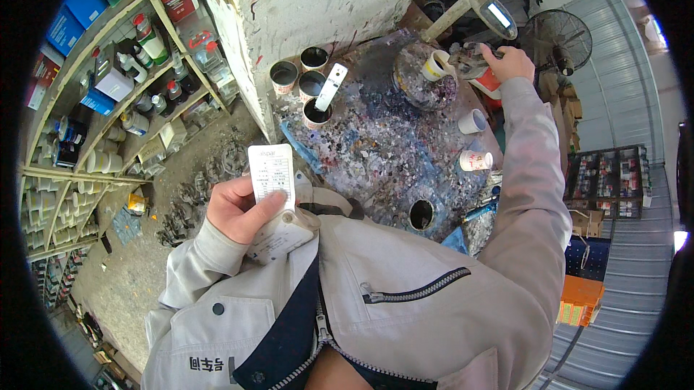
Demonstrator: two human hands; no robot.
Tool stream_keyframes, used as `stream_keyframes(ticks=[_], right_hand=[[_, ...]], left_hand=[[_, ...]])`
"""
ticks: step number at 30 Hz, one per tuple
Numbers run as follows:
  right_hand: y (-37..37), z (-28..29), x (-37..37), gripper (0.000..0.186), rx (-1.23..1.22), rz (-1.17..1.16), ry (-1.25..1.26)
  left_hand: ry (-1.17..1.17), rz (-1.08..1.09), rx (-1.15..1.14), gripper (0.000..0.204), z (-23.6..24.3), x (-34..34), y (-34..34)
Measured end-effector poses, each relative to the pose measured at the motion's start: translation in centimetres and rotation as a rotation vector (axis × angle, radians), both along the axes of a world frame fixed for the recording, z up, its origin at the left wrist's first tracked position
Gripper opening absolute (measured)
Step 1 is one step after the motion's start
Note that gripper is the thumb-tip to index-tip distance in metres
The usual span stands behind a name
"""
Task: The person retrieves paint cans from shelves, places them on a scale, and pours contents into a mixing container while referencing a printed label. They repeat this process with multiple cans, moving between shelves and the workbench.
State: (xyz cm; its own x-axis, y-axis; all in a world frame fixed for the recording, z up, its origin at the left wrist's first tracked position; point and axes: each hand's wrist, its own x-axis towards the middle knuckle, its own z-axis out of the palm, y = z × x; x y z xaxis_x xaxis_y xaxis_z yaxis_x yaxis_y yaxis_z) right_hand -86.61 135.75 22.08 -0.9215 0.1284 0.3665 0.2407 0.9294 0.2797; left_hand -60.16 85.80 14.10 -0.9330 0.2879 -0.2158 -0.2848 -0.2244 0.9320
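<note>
My left hand point(238, 209) is closed on a small bundle of white printed cards point(273, 173), its thumb pressed on the top card. My stretched right hand point(512, 65) grips a tilted paint can point(489, 84) by its smeared lid. The can has a red and white side, and its lid end points at a paper cup with a yellow band point(435, 67). This cup stands on the paint-crusted plate of a scale point(412, 83). Whether paint is flowing cannot be made out. Behind it rises the scale's lit display point(499, 15).
Several paper cups of dark paint point(283, 75) stand at the table's far left, a white strip point(331, 87) across one. Two white cups point(473, 161) lie or lean at the right; an open dark can point(421, 213) is nearer. Shelves point(130, 140) line the left; a fan point(557, 39) stands far right.
</note>
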Motion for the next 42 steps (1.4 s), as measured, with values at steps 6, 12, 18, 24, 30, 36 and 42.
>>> stream_keyframes(ticks=[6, 12, 18, 24, 30, 36, 42], right_hand=[[1.1, -0.3, -0.7, 0.062, 0.016, 0.019, -0.005], [2.2, -0.7, -1.3, 0.054, -0.037, 0.05, -0.048], [1.6, -0.5, -1.1, 0.061, -0.03, 0.04, -0.009], [0.1, -0.1, -0.4, 0.086, 0.029, -0.002, -0.003], [-0.3, -0.1, -0.1, 0.085, 0.028, -0.009, 0.005], [-0.5, 0.2, 0.2, 0.085, 0.018, 0.02, 0.009], [-0.8, 0.4, 0.5, 0.087, -0.001, 0.003, -0.012]], left_hand=[[-0.008, -0.002, -0.011, 0.022, 0.0, 0.1, 0.0], [-0.031, -0.006, 0.003, 0.022, 0.0, 0.1, 0.1], [-0.007, 0.001, -0.007, 0.022, 0.0, 0.1, -0.1], [-0.037, 0.006, 0.007, 0.022, 0.1, 0.1, 0.0], [-0.045, 0.009, 0.007, 0.021, 0.1, 0.1, -0.1], [-0.031, -0.001, -0.019, 0.02, 0.0, 0.1, -0.2], [-0.017, 0.005, -0.009, 0.02, 0.1, 0.1, -0.2]])
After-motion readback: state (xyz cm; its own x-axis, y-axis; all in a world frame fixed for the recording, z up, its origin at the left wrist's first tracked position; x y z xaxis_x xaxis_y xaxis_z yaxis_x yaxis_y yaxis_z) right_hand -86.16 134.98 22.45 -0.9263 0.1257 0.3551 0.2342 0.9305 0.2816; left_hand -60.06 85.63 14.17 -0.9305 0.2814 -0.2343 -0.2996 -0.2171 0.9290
